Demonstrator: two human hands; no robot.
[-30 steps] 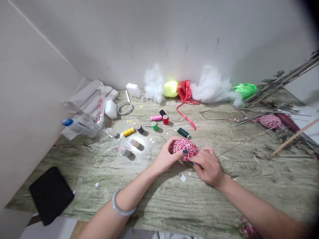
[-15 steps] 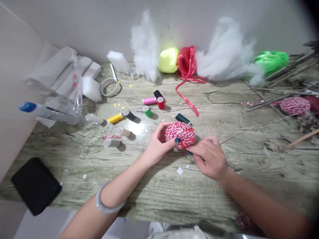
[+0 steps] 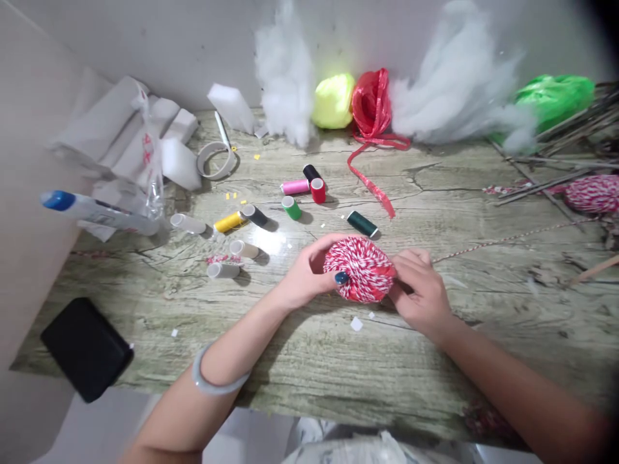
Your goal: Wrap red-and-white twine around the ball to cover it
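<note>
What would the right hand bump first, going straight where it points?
The right hand would probably meet the round red-and-white yarn ball first; it seems to touch the ball's edge, though depth is unclear.

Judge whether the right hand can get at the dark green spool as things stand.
Probably yes: the dark green spool lies uncovered just past the yarn ball, though the right hand is at the ball's side.

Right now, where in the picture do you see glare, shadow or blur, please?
In the head view, white glare on the table beside the cream spool; in the head view, a soft shadow by the left arm; in the head view, the right arm blurring into a dark right edge.
</note>
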